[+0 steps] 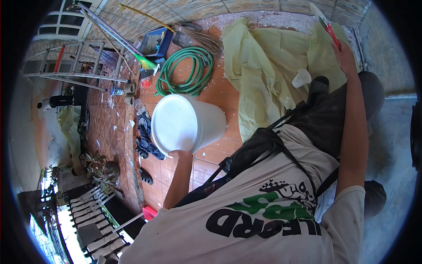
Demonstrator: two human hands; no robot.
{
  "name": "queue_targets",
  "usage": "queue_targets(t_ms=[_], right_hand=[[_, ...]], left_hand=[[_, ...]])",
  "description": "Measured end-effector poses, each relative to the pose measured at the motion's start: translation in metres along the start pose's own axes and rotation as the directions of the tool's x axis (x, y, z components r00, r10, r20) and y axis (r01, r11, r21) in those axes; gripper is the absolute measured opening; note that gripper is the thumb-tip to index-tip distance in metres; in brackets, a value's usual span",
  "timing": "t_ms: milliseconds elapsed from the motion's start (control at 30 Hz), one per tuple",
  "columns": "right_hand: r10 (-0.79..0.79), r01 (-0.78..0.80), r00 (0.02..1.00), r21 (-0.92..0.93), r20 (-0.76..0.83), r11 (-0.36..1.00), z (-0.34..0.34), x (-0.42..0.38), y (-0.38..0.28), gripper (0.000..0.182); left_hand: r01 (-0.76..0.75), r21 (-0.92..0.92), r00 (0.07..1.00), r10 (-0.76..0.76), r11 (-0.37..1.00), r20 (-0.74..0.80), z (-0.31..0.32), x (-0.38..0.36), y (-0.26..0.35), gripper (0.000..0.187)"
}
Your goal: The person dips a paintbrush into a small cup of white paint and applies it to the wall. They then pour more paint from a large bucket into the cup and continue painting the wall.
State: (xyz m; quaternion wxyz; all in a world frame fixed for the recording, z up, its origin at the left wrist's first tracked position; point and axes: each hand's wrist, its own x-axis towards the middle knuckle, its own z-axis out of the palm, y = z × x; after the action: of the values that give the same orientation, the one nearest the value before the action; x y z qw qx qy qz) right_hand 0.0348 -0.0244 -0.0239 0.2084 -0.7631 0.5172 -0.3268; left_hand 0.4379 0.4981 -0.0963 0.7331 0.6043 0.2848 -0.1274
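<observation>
While one white bucket (210, 125) stands on the tiles with its round white top toward the camera, one red-handled tool (330, 31) with a single pale blade is up by the wall. Around them are one coiled green hose (163, 75), two brooms, one green-bristled (146, 62) and one straw (202, 39), one ladder (74, 75), and one cup (301, 78) on the yellowish sheet (266, 66). The left fingertips are hidden at the bucket's edge, the dark items (147, 132) beyond it are hard to make out, and the fisheye border cuts off the corners. The left arm reaches forward, its hand (181, 155) at the rim, fingers apparently hooked there; the right arm extends nearly straight, its hand (345, 57) closed around the red handle.
</observation>
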Motion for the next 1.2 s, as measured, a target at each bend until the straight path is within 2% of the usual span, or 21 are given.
queue_targets(t_ms=[133,200,233,267,300,333,400,433,533,600,667,733,767,833,900,967,1000,1067,1100,1133,1200], right_hand=[[-0.033,0.031,0.998,0.045,0.044,0.999,0.006,-0.014,-0.028,0.034],[0.02,-0.035,0.987,0.09,0.162,0.995,0.002,-0.018,-0.039,0.033],[0.01,-0.023,0.988,0.083,0.156,0.996,0.001,-0.018,-0.035,0.033],[-0.007,-0.001,0.99,0.051,0.141,0.999,0.0,-0.018,-0.028,0.032],[-0.025,0.023,0.992,0.02,0.126,1.0,-0.001,-0.016,-0.021,0.032],[-0.037,0.035,0.992,0.016,0.122,0.999,-0.003,-0.017,-0.015,0.032],[-0.031,0.033,0.998,-0.034,0.048,0.999,-0.009,-0.017,-0.006,0.031],[-0.023,0.024,0.999,-0.038,0.032,0.999,-0.013,-0.015,-0.004,0.031],[0.001,0.002,0.999,-0.062,0.048,0.998,-0.02,-0.022,-0.003,0.031],[0.017,-0.018,0.996,0.002,0.088,1.0,-0.019,-0.022,-0.011,0.03],[-0.011,0.008,0.995,0.034,0.095,0.999,-0.014,-0.021,-0.021,0.03],[-0.026,0.02,0.995,0.069,0.092,0.997,-0.009,-0.023,-0.021,0.03],[-0.039,0.032,0.994,0.072,0.099,0.997,-0.008,-0.02,-0.02,0.029],[-0.029,0.022,0.994,0.069,0.109,0.997,-0.006,-0.02,-0.013,0.029],[-0.149,0.144,0.987,0.084,0.053,0.986,-0.003,-0.019,-0.01,0.03],[-0.107,0.101,0.991,0.074,0.084,0.992,-0.003,-0.021,-0.013,0.031],[-0.079,0.074,0.993,0.063,0.084,0.995,-0.004,-0.019,-0.018,0.031],[-0.069,0.063,0.994,0.067,0.089,0.996,-0.001,-0.021,-0.027,0.033],[-0.117,0.113,0.992,0.065,0.057,0.992,0.001,-0.021,-0.031,0.033],[-0.169,0.167,0.985,0.059,0.023,0.984,0.001,-0.018,-0.032,0.033],[-0.153,0.15,0.986,0.051,0.061,0.987,0.001,-0.018,-0.03,0.033]], left_hand=[[-0.038,0.132,0.986,0.059,0.99,-0.158,0.004,-0.024,-0.006,0.07],[-0.052,0.144,0.985,0.074,0.988,-0.153,0.002,-0.021,-0.007,0.07],[-0.08,0.133,0.994,0.089,0.988,-0.065,-0.004,-0.01,-0.008,0.069],[-0.074,0.12,0.995,0.081,0.99,-0.058,-0.012,0.0,-0.008,0.069],[-0.09,0.085,0.995,0.085,0.992,0.061,-0.013,-0.004,-0.002,0.068],[-0.104,0.051,0.981,0.094,0.993,0.172,-0.021,-0.007,0.004,0.066],[-0.232,0.056,0.928,0.204,0.971,0.311,-0.046,0.044,0.014,0.062],[-0.226,-0.055,0.889,0.229,0.973,0.396,-0.052,0.069,0.02,0.061],[-0.223,-0.036,0.857,0.213,0.974,0.469,-0.055,0.129,0.023,0.062],[-0.224,-0.027,0.835,0.206,0.974,0.51,-0.067,0.143,0.022,0.064],[-0.231,-0.03,0.831,0.213,0.973,0.515,-0.079,0.14,0.019,0.065],[-0.237,0.073,0.917,0.199,0.969,0.347,-0.062,0.102,0.025,0.064],[-0.234,0.049,0.879,0.189,0.971,0.438,-0.069,0.122,0.025,0.062],[-0.23,0.063,0.857,0.171,0.971,0.485,-0.047,0.081,0.035,0.061],[-0.216,0.085,0.844,0.142,0.973,0.518,-0.041,0.077,0.036,0.061],[-0.061,0.107,0.923,0.015,0.992,0.385,-0.059,0.105,0.037,0.061],[-0.061,0.109,0.929,0.016,0.992,0.37,-0.061,0.101,0.036,0.061],[-0.153,0.164,0.953,0.102,0.975,0.284,-0.048,0.075,0.033,0.063],[-0.158,0.161,0.963,0.116,0.974,0.242,-0.04,0.063,0.033,0.061],[-0.155,0.153,0.963,0.115,0.976,0.245,-0.035,0.059,0.028,0.061],[-0.087,0.104,0.983,0.068,0.991,0.173,-0.034,0.046,0.021,0.062]])
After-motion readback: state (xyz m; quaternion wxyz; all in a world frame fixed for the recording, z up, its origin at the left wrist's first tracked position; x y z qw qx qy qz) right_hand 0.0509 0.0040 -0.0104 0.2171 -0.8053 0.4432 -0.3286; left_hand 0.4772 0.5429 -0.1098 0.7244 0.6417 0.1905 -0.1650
